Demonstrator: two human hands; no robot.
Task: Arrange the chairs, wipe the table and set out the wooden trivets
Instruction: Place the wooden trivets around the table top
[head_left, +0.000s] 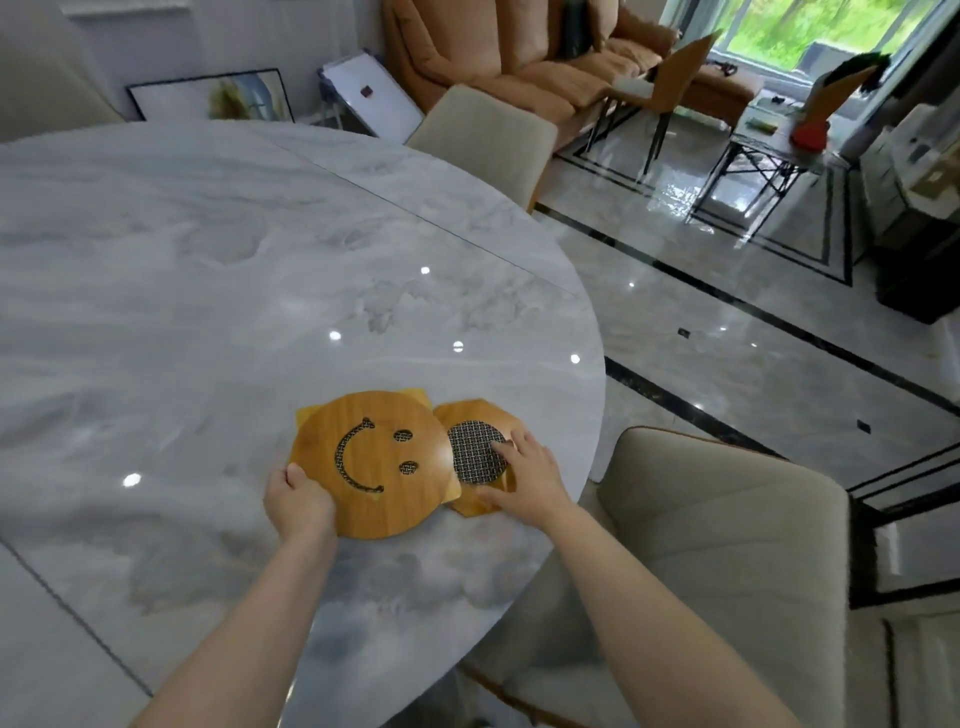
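Obs.: person stands at the near-right edge of a round grey marble tabletop, both bare forearms reaching in.

Trivets: a round wooden trivet with a smiley face cut through it (curved mouth, two eyes, dark mesh showing in the cut-outs) lies near the tabletop's right rim. It sits on top of at least one more wooden trivet, square-cornered, of which only yellow corners show at upper left, upper right and lower right. How many are stacked under it I cannot tell. Just to the right, a hexagonal wooden trivet with a round mesh centre lies flat; the smiley trivet's right edge overlaps it.

Left hand: grip closed around the near-left rim of the smiley trivet, thumb on top, fingers curled under the edge.

Right hand: laid flat on the hexagonal trivet, fingers spread, fingertips on the mesh circle, thumb along the near edge. Pressing down, not pinching; nothing enclosed in the grip.

Chairs: one cream upholstered chair close against the tabletop at the person's right; a second cream chair at the far-right side, backrest at the rim.

No containers on the tabletop. Surface glossy, with ceiling-light reflections.
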